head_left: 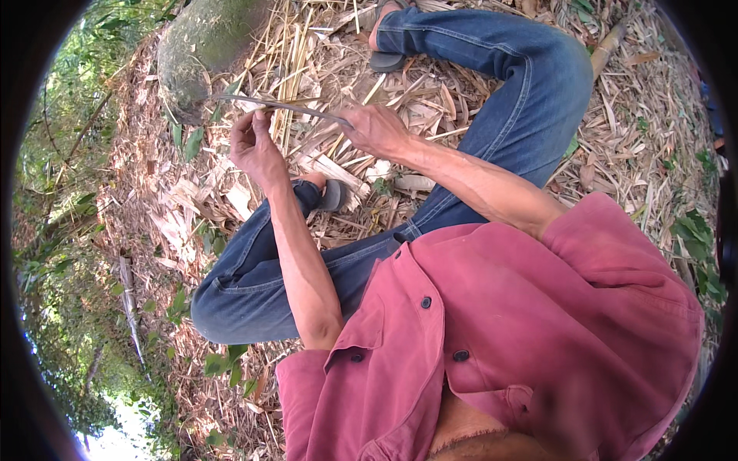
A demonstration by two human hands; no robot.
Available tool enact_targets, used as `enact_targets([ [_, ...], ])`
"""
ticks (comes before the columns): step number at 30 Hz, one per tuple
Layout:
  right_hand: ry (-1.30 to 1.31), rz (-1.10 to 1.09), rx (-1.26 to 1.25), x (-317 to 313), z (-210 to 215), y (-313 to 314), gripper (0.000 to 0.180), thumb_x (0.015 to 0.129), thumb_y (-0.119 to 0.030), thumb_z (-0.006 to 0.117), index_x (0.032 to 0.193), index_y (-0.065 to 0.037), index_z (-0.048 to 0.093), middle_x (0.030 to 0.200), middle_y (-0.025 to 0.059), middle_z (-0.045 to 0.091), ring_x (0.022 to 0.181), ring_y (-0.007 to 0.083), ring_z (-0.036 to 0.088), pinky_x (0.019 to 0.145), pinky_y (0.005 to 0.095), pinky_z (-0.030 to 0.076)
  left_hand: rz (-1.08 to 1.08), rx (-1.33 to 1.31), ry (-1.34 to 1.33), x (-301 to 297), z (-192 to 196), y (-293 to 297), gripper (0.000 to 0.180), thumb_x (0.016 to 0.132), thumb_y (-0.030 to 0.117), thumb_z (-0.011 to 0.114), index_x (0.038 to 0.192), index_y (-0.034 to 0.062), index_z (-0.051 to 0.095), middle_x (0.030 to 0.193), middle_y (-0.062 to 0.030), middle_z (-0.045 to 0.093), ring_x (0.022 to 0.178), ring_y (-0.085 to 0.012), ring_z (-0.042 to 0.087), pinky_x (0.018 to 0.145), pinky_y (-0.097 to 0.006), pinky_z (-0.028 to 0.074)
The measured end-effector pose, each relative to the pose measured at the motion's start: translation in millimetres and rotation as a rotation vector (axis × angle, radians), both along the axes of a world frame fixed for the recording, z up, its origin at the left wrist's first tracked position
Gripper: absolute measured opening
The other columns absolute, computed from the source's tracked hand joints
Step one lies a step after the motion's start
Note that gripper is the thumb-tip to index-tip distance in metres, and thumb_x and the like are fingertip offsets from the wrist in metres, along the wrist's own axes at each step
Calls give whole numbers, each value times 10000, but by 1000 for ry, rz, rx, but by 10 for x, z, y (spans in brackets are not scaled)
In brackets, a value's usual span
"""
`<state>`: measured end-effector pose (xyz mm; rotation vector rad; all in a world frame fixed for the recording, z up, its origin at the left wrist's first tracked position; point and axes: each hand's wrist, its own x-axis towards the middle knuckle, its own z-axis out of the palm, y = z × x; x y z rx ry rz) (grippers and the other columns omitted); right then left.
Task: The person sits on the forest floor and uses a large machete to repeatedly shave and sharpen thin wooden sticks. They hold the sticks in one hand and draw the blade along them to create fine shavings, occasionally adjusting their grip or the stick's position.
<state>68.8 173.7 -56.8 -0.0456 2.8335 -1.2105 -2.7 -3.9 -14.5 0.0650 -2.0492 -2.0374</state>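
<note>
My left hand is raised with its fingertips pinched on a thin, long grey strip, which may be a blade or a bamboo sliver. The strip runs from near a mossy trunk to my right hand, which grips its other end. Both hands are held above my knees. I sit on the ground in blue jeans and a red shirt, with sandals on my feet.
Dry bamboo slats, husks and leaves cover the ground around my legs. A thick mossy trunk stands just beyond my left hand. Green undergrowth borders the left side and the far right.
</note>
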Motion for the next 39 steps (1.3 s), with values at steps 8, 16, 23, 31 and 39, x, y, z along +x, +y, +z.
enact_targets([
  [8,-262,-13,198,68,-296,163,163,737,-61,513,726,48,634,670,256,622,678,381,660,646,467,540,84,-33,-61,-155,-57,-157,192,896,158,627,968,-19,610,861,-89,643,781,-147,631,694,-263,537],
  [16,-183,-65,190,168,-143,168,172,738,-66,517,778,57,631,723,252,639,704,381,663,657,464,535,82,-116,50,-142,366,16,166,901,166,605,1015,63,669,927,-109,672,854,-202,648,767,-328,565],
  [23,-294,-58,197,54,-339,280,158,757,-65,509,756,34,632,681,227,636,632,338,658,568,454,529,-2,-74,-87,-143,67,34,203,915,167,600,1031,10,654,933,-100,665,847,-180,648,753,-289,536],
  [31,-579,-27,230,-125,-241,382,196,811,-53,503,945,-34,644,759,166,652,710,263,659,649,412,540,104,-5,-116,-167,-41,-129,206,910,152,605,1016,-20,642,898,-100,664,828,-169,653,712,-264,524],
  [39,-331,5,300,-61,-373,460,195,747,-55,518,863,54,631,814,248,641,803,381,646,736,476,514,123,86,-127,-158,-104,-207,201,921,149,584,1050,-2,617,922,-89,658,815,-169,654,690,-265,526],
])
